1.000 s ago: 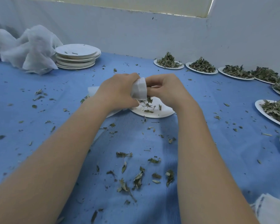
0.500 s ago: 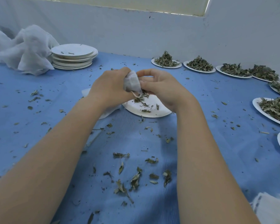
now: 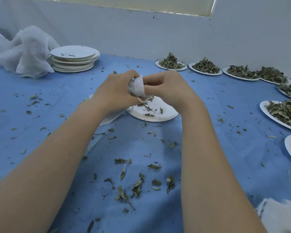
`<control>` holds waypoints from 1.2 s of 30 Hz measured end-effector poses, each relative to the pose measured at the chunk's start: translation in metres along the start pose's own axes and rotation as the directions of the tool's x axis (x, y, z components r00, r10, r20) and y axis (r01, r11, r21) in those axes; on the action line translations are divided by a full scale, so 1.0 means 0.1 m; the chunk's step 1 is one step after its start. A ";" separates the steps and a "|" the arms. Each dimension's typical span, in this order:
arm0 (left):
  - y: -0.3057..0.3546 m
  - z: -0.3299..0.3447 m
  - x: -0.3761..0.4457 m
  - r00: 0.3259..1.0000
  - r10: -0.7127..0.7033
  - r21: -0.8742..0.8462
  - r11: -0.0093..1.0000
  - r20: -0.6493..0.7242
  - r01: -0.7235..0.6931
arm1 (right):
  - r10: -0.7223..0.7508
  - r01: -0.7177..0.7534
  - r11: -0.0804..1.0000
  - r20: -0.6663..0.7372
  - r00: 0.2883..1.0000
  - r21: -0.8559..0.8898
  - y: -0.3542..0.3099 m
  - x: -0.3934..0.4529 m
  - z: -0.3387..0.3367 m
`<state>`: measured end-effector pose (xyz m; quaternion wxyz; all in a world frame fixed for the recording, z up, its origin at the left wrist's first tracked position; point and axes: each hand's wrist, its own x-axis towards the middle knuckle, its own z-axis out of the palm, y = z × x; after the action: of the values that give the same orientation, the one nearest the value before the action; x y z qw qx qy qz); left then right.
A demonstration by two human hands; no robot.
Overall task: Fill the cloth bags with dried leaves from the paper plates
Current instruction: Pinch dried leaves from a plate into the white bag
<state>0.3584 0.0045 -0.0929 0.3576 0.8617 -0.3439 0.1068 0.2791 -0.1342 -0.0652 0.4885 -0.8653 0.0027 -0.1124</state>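
A small white cloth bag [image 3: 136,88] is held up between both hands above a nearly bare paper plate [image 3: 165,116] with a few leaf scraps. My left hand [image 3: 114,93] grips the bag's left side; dark leaves show through the cloth. My right hand [image 3: 168,88] pinches the bag's top edge with curled fingers. A drawstring loop hangs below the bag. Paper plates heaped with dried leaves [image 3: 170,63] line the back right and right edge.
A stack of used paper plates [image 3: 74,58] and a heap of white cloth [image 3: 22,52] sit at the back left. Loose leaves [image 3: 138,184] litter the blue tablecloth. More white cloth [image 3: 282,214] lies at the bottom right, and a flat cloth piece [image 3: 107,119] under my left wrist.
Both hands rose slightly with the bag and gathered it tighter; the bag now looks bunched and rounder than a second ago.
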 end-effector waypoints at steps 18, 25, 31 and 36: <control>0.07 -0.06 -0.02 0.998 -0.003 -0.022 1.000 0.055 0.004 | 0.050 -0.033 0.993 0.145 0.988 -0.115 -0.09 0.04 0.15; -0.04 -0.15 0.03 0.994 0.028 0.143 0.989 0.105 -0.043 | 0.041 -0.041 0.999 0.022 0.999 -0.007 -0.03 0.08 0.18; -0.08 -0.11 0.03 0.998 0.005 0.156 0.988 0.057 -0.014 | 0.041 -0.038 0.993 -0.032 0.999 0.112 -0.01 0.09 0.06; -0.10 -0.12 0.02 1.000 -0.014 0.140 0.990 0.026 0.010 | -0.014 0.022 0.999 -0.164 0.986 0.050 -0.06 0.09 0.07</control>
<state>0.3676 0.0170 -0.0890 0.2922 0.8880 -0.3351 0.1171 0.2882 -0.1265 -0.0622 0.5077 -0.8402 0.0322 -0.1876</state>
